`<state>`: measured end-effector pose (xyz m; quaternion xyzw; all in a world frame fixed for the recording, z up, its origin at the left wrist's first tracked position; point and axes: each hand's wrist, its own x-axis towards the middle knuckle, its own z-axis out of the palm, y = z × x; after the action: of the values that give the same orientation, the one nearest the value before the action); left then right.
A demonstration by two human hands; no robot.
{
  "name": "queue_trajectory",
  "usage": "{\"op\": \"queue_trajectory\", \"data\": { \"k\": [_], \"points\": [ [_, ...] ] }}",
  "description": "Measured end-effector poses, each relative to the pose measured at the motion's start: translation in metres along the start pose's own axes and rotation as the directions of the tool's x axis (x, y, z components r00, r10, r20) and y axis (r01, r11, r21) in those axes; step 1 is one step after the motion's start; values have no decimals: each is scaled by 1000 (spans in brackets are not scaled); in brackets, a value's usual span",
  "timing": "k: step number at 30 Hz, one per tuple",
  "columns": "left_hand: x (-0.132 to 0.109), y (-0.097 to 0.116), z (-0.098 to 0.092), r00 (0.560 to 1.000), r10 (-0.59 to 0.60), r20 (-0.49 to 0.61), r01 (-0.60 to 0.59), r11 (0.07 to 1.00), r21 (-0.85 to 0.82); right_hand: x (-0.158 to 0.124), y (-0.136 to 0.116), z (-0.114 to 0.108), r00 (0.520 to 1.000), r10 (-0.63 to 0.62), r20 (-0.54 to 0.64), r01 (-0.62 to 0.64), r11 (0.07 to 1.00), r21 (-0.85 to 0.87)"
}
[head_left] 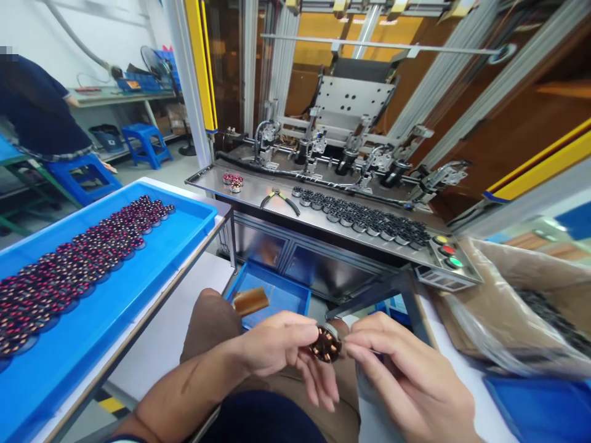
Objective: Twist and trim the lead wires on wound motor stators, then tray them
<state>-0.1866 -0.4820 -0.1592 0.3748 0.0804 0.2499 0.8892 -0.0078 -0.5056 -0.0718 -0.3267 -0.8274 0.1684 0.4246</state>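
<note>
Over the lap (340, 394), my left hand (277, 346) grips a copper-wound part (326, 344); my right hand's (410, 372) grip, beside it, I can't tell.

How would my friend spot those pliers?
Find the big machine, then its shiny metal front ledge. The pliers lie there, between the small reddish cluster and the many black round parts. Only they have two spread handles, black and yellow-green.

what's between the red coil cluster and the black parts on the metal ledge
A pair of pliers, handles spread, lies between the coil cluster and the black parts, as the head view shows.
</note>
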Motion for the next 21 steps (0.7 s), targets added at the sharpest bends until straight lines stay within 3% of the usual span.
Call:
{"op": "queue_trajectory", "data": {
  "k": [4,8,10,12,14,15,17,18,19,21],
  "points": [
    [-2,-1,10,943,271,-195,-260,962,79,-2,-1,0,995,88,-55,-91,994,-58],
    [-4,-2,17,779,569,-263,-558,821,121,-1,-4,4,981,180,-71,-182,983,-25],
    [-3,1,15,751,604,-268,-613,788,60,0,-4,4,977,210,-37,-209,977,37],
    [0,3,9,827,496,-265,-520,854,-25,1,-3,4,983,182,5,-181,979,91],
    [5,4,0,951,252,-179,-270,959,-86,1,-2,2,992,122,33,-125,987,105],
    [7,4,-5,991,106,-86,-113,990,-87,1,-1,1,995,93,42,-97,991,97],
    [10,4,-12,988,-102,114,108,993,-41,1,-1,-2,998,46,51,-50,996,67],
    [10,3,-14,978,-126,164,131,991,-18,1,-1,-3,998,35,51,-37,998,44],
    [10,3,-14,981,-105,163,107,994,-3,1,-2,-5,998,33,51,-34,999,14],
    [8,4,-10,999,18,44,-19,1000,14,2,-3,-7,997,60,42,-57,997,-51]
  ]
}}
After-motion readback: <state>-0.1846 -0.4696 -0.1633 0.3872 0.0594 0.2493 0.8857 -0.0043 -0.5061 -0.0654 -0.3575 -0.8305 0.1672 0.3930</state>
